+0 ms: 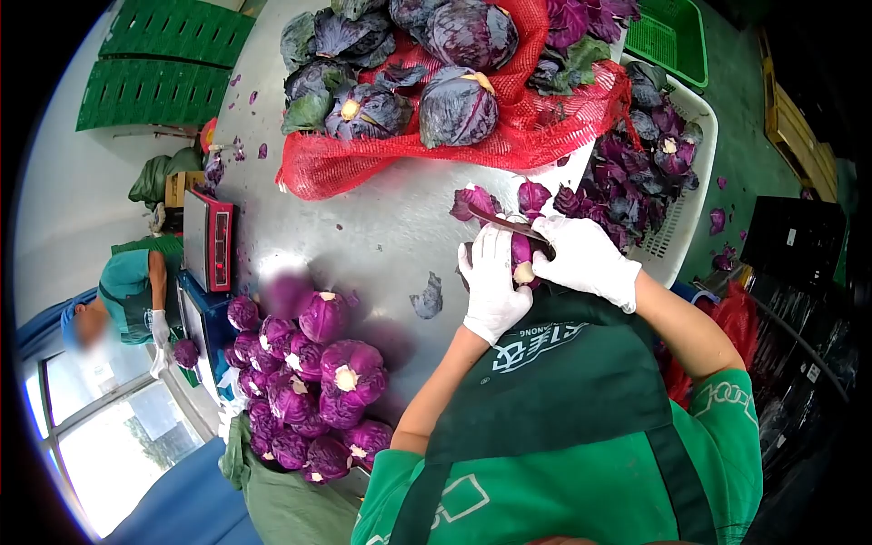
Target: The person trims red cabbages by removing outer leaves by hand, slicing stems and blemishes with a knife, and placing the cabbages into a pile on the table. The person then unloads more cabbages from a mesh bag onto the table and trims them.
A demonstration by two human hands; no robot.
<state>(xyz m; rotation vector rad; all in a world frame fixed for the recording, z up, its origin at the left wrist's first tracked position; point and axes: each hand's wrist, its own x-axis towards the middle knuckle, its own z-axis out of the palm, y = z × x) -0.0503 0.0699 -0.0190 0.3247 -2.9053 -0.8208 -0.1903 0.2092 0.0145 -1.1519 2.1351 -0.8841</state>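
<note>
A red cabbage (521,258) with a pale cut stem is held close to my apron, partly covered by my hands. My left hand (493,286), in a white glove, grips it from the left with the fingers lying along its side. In my gloved right hand (586,262) is a knife (505,222), its dark blade crossing the far side of the cabbage; the handle is hidden in the palm. Loose purple leaves (474,202) lie on the metal table (363,232) just beyond the blade.
Untrimmed cabbages (459,106) sit on a red mesh bag (391,154) at the far side. Trimmed cabbages (345,381) are piled at left, near a red scale (220,241). A white crate (695,195) of leaves stands right. A co-worker (132,295) holds a cabbage beyond the scale.
</note>
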